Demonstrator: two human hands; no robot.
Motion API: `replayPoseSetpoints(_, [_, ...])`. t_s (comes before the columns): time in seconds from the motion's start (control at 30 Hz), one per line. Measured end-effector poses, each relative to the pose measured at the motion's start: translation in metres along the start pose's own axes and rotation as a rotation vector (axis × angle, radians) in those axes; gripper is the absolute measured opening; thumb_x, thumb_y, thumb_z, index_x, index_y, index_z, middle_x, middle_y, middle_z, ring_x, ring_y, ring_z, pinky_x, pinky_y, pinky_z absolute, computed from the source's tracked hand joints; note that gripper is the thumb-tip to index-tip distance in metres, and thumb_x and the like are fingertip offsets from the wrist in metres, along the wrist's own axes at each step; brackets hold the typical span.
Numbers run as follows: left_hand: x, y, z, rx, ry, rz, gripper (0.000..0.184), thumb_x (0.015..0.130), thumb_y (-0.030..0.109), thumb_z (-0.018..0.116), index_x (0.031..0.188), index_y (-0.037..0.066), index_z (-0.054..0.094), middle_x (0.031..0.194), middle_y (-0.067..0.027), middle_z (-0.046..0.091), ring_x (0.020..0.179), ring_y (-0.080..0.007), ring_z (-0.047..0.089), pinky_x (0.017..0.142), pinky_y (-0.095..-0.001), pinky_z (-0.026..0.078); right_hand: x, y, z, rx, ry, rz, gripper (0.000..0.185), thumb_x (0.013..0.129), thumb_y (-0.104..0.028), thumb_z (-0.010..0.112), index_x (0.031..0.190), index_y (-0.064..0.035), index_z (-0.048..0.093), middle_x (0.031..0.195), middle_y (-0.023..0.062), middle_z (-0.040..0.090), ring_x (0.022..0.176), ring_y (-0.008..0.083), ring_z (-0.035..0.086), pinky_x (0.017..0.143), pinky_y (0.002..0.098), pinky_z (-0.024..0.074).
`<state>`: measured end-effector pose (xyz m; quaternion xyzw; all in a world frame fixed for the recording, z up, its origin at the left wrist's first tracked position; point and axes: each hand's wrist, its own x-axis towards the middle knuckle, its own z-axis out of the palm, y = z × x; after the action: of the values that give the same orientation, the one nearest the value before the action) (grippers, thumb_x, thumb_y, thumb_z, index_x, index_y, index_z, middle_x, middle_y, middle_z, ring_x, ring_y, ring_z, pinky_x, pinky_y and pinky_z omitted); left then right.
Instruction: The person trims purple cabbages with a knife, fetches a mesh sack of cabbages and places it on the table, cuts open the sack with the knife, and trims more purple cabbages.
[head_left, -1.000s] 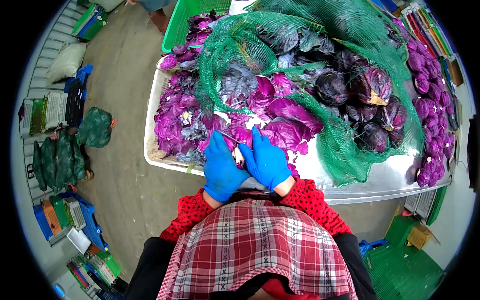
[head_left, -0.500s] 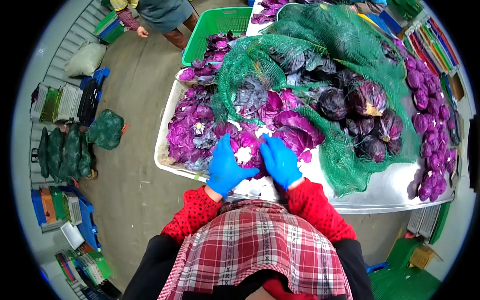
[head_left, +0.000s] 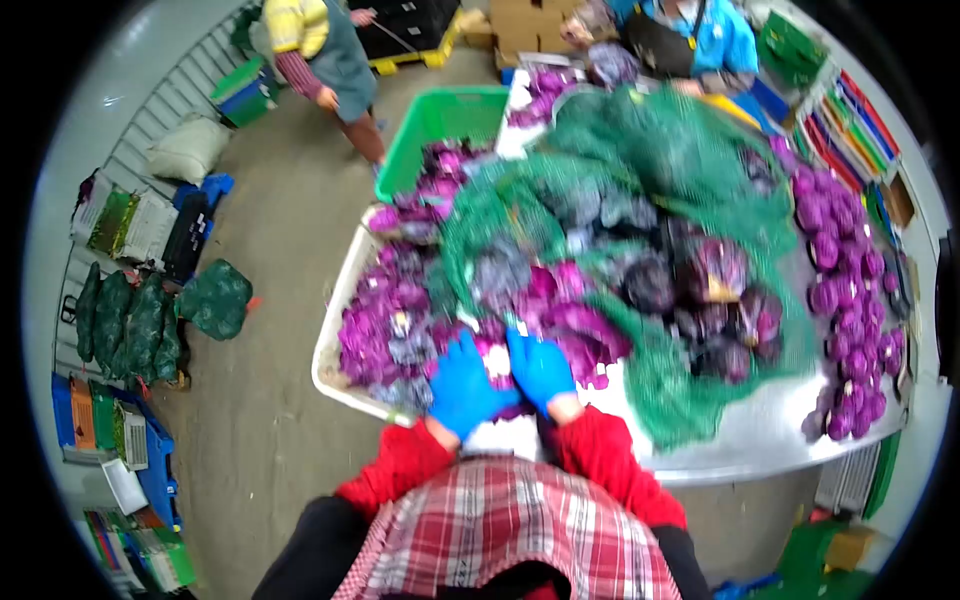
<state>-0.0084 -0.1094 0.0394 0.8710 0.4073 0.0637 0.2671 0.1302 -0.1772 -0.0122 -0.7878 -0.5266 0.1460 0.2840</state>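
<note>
My left hand, in a blue glove, rests on loose purple cabbage leaves at the near side of the pile, fingers stretched forward and thumb out. Close beside it my right hand, also gloved, lies with its fingers extended on the leaves. Between them shows a purple piece with a white patch; whether it is a leaf or a whole head is unclear through the blur. A white crate full of purple leaves stands to the left. Right of my hands are larger cabbage leaves and green netting.
Dark unpeeled cabbages lie in the netting on the metal table. Bright purple cabbages line its right edge. A green crate stands beyond the white one. One person stands at far left, another behind the table.
The camera view has tilted up, so the scene sits lower and more of both people shows. My hands have drawn closer together over the leaves.
</note>
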Motion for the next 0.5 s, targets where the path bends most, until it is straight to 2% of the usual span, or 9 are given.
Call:
replayPoseSetpoints(0.03, [0.003,0.002,-0.009,-0.028,-0.144,-0.053,0.123,0.051,0.051,0.087,0.140,-0.008,0.026,0.131,-0.0321,0.042,0.111,-0.0448,0.052,0.088,-0.0504,0.049,0.001,0.014,0.007,-0.123,0.162,-0.081,0.043,0.101,-0.033,0.035,0.098,-0.0013,0.064,0.075,0.0261,0.061,0.068,0.0453,0.060,0.061,0.0540,0.0478])
replayPoseSetpoints(0.07, [-0.014,-0.003,-0.004,0.018,-0.091,0.028,0.122,0.051,0.049,0.088,0.140,-0.007,0.027,0.133,-0.0307,0.042,0.116,-0.0438,0.050,0.095,-0.0482,0.045,0.012,0.036,0.005,0.143,0.065,0.265,0.049,0.101,-0.038,0.035,0.091,-0.0006,0.066,0.075,0.0261,0.063,0.071,0.0443,0.062,0.063,0.0527,0.0491])
replayPoseSetpoints(0.1, [-0.018,-0.008,-0.002,0.061,0.005,0.126,0.121,0.051,0.048,0.089,0.140,-0.007,0.028,0.136,-0.0292,0.042,0.121,-0.0429,0.047,0.102,-0.0460,0.041,0.015,0.028,-0.028,0.235,-0.066,0.455,0.053,0.101,-0.042,0.035,0.088,0.0003,0.065,0.082,0.0279,0.064,0.077,0.0449,0.063,0.067,0.0522,0.0498])
replayPoseSetpoints(0.2, [-0.021,-0.034,0.003,-0.061,0.046,0.241,0.118,0.053,0.047,0.089,0.140,-0.006,0.029,0.137,-0.0284,0.040,0.127,-0.0409,0.042,0.107,-0.0450,0.036,-0.004,0.023,-0.006,0.311,0.124,0.323,0.046,0.094,-0.047,0.050,0.096,-0.0024,0.063,0.085,0.0290,0.064,0.081,0.0461,0.063,0.069,0.0521,0.0480])
replayPoseSetpoints(0.27, [-0.024,-0.041,0.004,-0.165,0.087,0.136,0.108,0.058,0.043,0.088,0.140,-0.001,0.034,0.136,-0.0246,0.043,0.126,-0.0385,0.044,0.106,-0.0440,0.037,-0.014,0.014,-0.004,0.308,0.171,0.291,0.039,0.089,-0.042,0.061,0.096,-0.0038,0.063,0.084,0.0276,0.064,0.080,0.0444,0.063,0.067,0.0502,0.0479])
replayPoseSetpoints(0.3, [-0.020,-0.041,0.001,-0.201,0.106,0.084,0.104,0.059,0.042,0.088,0.140,0.001,0.037,0.135,-0.0235,0.044,0.126,-0.0377,0.045,0.106,-0.0437,0.038,-0.013,0.033,0.008,0.367,0.278,0.293,0.036,0.088,-0.038,0.063,0.098,-0.0039,0.064,0.082,0.0263,0.064,0.079,0.0420,0.064,0.066,0.0484,0.0489])
replayPoseSetpoints(0.37, [-0.023,-0.040,-0.005,-0.397,0.024,0.077,0.103,0.061,0.050,0.086,0.141,0.008,0.038,0.141,-0.0303,0.035,0.131,-0.0443,0.038,0.106,-0.0486,0.037,-0.008,0.045,-0.018,0.185,0.172,0.407,0.030,0.088,-0.035,0.065,0.096,-0.0060,0.065,0.081,0.0241,0.065,0.077,0.0416,0.064,0.066,0.0464,0.0505])
replayPoseSetpoints(0.43, [-0.020,-0.047,-0.005,-0.366,-0.010,0.135,0.102,0.061,0.048,0.086,0.143,0.013,0.037,0.144,-0.0304,0.032,0.136,-0.0450,0.032,0.109,-0.0503,0.034,-0.008,0.047,-0.025,0.040,0.532,0.089,0.030,0.087,-0.037,0.065,0.098,-0.0085,0.066,0.082,0.0216,0.065,0.074,0.0407,0.064,0.064,0.0460,0.0512])
replayPoseSetpoints(0.5, [-0.018,-0.047,-0.009,-0.374,-0.042,0.107,0.107,0.057,0.050,0.087,0.143,0.013,0.035,0.143,-0.0300,0.032,0.133,-0.0455,0.035,0.109,-0.0512,0.033,-0.020,0.013,-0.061,0.031,0.403,0.022,0.036,0.086,-0.043,0.065,0.096,-0.0084,0.065,0.082,0.0189,0.065,0.068,0.0403,0.063,0.059,0.0470,0.0503])
